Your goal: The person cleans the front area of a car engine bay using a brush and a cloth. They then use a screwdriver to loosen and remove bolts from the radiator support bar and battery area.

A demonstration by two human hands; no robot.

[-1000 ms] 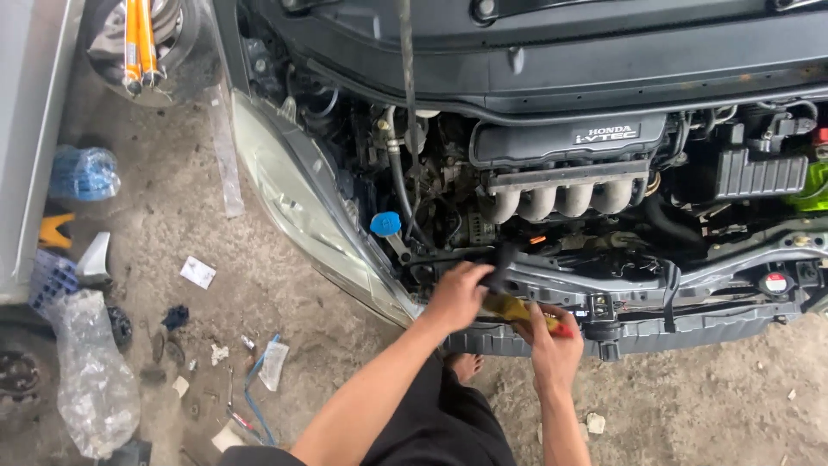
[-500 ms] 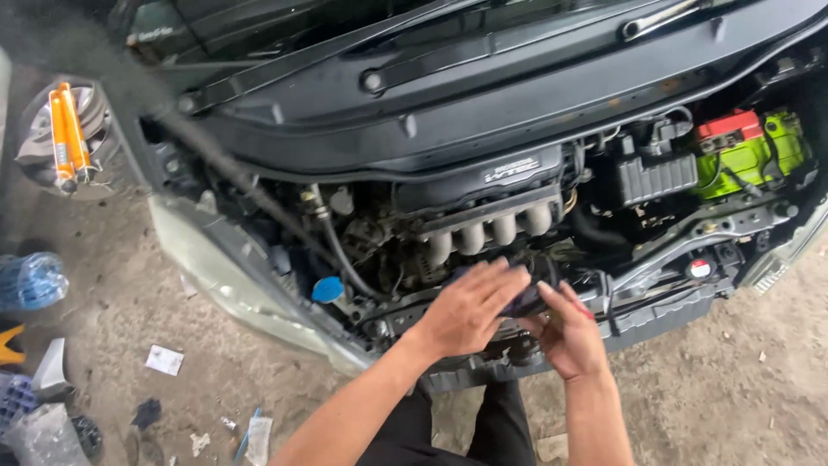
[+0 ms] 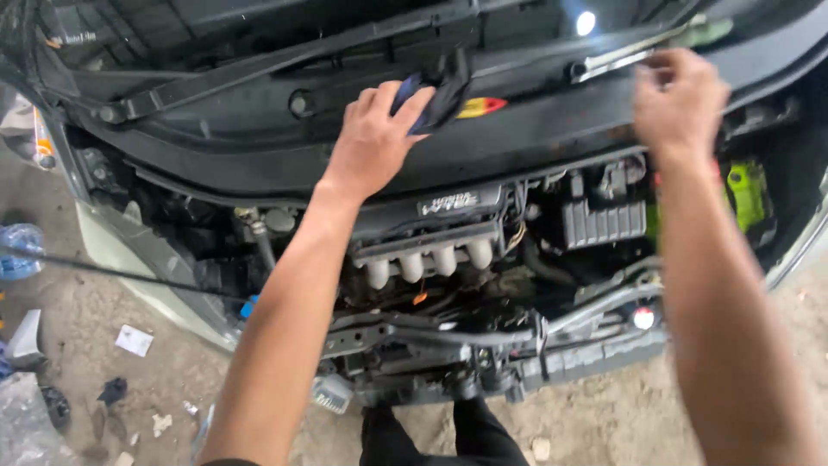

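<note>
A person is standing at the open front of a car, legs showing at the bottom of the head view, and is reaching both arms over the engine bay toward the black cowl panel (image 3: 259, 129) at the base of the windscreen. Nearest the camera, the bare front crossmember (image 3: 448, 336) is running across the bay, and behind it the pale intake runners (image 3: 423, 263) are sitting under the dark engine cover (image 3: 448, 205); a bright green piece (image 3: 747, 194) is showing at the far right. Farther out, the left hand (image 3: 373, 138) is closing its fingers around a dark blue cloth (image 3: 435, 95), which is bunched up and lying against the cowl just beside a red and yellow tool handle (image 3: 481, 107). The right hand (image 3: 680, 102) is curling into a loose fist near the wiper arm (image 3: 621, 60); whether it is holding anything cannot be told (the fingers are blurred). Judging by the pose, the cloth needs a full, firm grip so that it is not slipping down into the engine, and the forearms ought to be staying clear of the hoses and wiring beneath them. A thin prop rod (image 3: 112, 272) is crossing the left side above the gritty, littered floor (image 3: 86, 380)
</note>
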